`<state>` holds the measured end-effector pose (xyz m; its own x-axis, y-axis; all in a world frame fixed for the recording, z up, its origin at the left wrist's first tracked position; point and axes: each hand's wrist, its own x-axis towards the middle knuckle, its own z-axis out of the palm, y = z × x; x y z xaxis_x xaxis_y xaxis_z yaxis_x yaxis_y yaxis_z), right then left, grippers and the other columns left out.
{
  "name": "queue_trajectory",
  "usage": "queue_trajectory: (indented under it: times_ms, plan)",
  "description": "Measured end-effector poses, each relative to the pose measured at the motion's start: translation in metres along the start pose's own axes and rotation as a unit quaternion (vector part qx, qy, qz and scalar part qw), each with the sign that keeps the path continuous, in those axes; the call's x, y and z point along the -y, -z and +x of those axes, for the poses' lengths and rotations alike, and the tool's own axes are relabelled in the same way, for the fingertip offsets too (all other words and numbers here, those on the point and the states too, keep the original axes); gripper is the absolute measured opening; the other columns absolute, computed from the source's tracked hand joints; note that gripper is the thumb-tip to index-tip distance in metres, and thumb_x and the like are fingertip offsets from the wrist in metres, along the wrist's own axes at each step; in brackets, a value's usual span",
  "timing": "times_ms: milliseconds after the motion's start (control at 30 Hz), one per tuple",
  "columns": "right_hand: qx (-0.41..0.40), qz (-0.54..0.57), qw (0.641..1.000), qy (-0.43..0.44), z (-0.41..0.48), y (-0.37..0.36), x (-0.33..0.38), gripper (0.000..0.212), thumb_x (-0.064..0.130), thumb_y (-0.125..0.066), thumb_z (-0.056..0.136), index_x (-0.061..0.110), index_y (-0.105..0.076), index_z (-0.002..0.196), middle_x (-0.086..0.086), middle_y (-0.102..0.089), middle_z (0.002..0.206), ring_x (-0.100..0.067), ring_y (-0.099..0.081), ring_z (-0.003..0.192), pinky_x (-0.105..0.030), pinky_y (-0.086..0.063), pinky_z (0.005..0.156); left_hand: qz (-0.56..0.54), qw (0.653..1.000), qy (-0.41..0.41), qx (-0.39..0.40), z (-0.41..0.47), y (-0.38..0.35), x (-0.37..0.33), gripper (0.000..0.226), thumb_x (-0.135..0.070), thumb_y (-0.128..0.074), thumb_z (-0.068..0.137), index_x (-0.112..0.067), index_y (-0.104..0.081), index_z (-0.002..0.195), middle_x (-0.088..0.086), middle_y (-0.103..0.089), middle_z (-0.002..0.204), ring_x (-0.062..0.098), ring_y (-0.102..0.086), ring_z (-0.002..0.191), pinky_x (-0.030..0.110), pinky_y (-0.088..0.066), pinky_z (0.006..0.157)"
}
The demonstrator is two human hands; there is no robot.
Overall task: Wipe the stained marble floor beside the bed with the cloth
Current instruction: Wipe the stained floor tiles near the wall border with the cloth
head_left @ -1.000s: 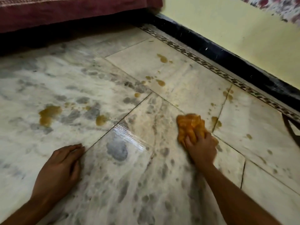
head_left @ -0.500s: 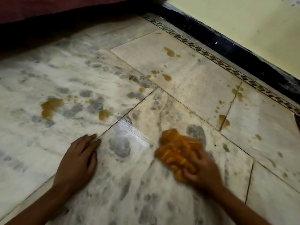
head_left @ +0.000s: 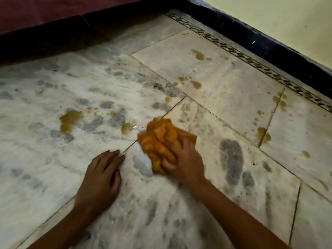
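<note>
One cloth lies bunched on the floor by the bed, right grip clamped on it. Left grip rests flat, fingers straight. Two big stains lie left.

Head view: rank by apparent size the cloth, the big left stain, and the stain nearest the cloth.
1. cloth, though partly under the right hand
2. big left stain
3. stain nearest the cloth, clearly smallest
</note>
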<state>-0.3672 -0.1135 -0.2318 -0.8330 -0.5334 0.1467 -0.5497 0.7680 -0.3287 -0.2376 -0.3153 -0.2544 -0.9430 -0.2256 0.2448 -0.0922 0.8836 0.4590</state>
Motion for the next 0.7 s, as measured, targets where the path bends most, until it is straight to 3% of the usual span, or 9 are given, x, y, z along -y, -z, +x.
queue_trajectory:
  times_ms: [67, 133, 233, 300, 433, 567, 700]
  plan:
    - [0.041, 0.022, 0.997, 0.069, -0.047, 0.020, -0.035, 0.058, 0.055, -0.054, 0.068, 0.045, -0.050, 0.125, -0.004, -0.056, 0.113, -0.019, -0.057, 0.088, -0.021, -0.043, 0.063, -0.006, 1.000, 0.000, -0.002, -0.002, -0.002, 0.002, 0.044, -0.023, -0.037, 0.085, -0.003, -0.063, 0.115, 0.014, -0.059, 0.121, 0.030, -0.045, 0.116, 0.035, -0.033, 0.099]
    - [0.043, -0.017, 0.997, 0.057, -0.071, 0.044, -0.084, 0.062, 0.058, -0.056, 0.066, 0.044, -0.048, 0.126, -0.002, -0.054, 0.115, -0.018, -0.060, 0.085, -0.017, -0.043, 0.062, -0.009, 1.000, 0.004, -0.008, -0.002, -0.004, 0.002, 0.044, -0.022, -0.037, 0.086, -0.002, -0.063, 0.115, 0.014, -0.059, 0.121, 0.031, -0.046, 0.117, 0.035, -0.033, 0.099]
    - [-0.023, -0.018, 0.993, -0.118, -0.050, 0.062, -0.132, 0.068, 0.066, -0.051, 0.061, 0.035, -0.048, 0.121, -0.004, -0.055, 0.110, -0.028, -0.063, 0.082, -0.024, -0.045, 0.060, -0.005, 1.000, 0.010, -0.016, -0.001, -0.005, -0.001, 0.044, -0.021, -0.037, 0.083, -0.002, -0.064, 0.113, 0.015, -0.060, 0.119, 0.032, -0.047, 0.114, 0.036, -0.033, 0.099]
    - [-0.078, -0.033, 0.971, -0.222, -0.007, 0.052, -0.133, 0.070, 0.067, -0.052, 0.063, 0.031, -0.047, 0.123, -0.011, -0.053, 0.118, -0.033, -0.059, 0.096, -0.037, -0.047, 0.074, 0.004, 1.000, 0.010, -0.014, 0.001, -0.005, -0.001, 0.045, -0.021, -0.037, 0.082, -0.002, -0.064, 0.113, 0.015, -0.060, 0.119, 0.033, -0.047, 0.113, 0.038, -0.033, 0.099]
    - [-0.110, -0.041, 0.946, -0.301, 0.071, 0.011, -0.069, 0.072, 0.051, -0.059, 0.078, 0.016, -0.041, 0.138, -0.016, -0.037, 0.137, -0.035, -0.045, 0.116, -0.044, -0.043, 0.090, 0.009, 1.000, 0.009, -0.013, 0.002, -0.003, -0.003, 0.045, -0.022, -0.038, 0.082, -0.002, -0.064, 0.113, 0.016, -0.060, 0.119, 0.033, -0.047, 0.113, 0.039, -0.033, 0.098]
    - [-0.050, -0.027, 0.988, -0.143, 0.057, -0.022, 0.015, 0.068, 0.054, -0.050, 0.075, 0.026, -0.040, 0.137, -0.015, -0.040, 0.134, -0.034, -0.044, 0.112, -0.040, -0.044, 0.084, 0.012, 1.000, 0.009, 0.008, 0.000, 0.001, -0.003, 0.047, -0.024, -0.036, 0.084, -0.002, -0.063, 0.116, 0.016, -0.060, 0.121, 0.031, -0.044, 0.116, 0.037, -0.031, 0.099]
    - [0.032, 0.027, 0.998, 0.044, -0.042, 0.002, 0.006, 0.060, 0.057, -0.052, 0.069, 0.044, -0.051, 0.127, -0.005, -0.058, 0.113, -0.022, -0.057, 0.089, -0.028, -0.050, 0.062, -0.004, 1.000, 0.007, 0.020, -0.004, 0.003, 0.002, 0.046, -0.024, -0.036, 0.086, 0.000, -0.062, 0.115, 0.017, -0.059, 0.123, 0.027, -0.043, 0.119, 0.033, -0.029, 0.102]
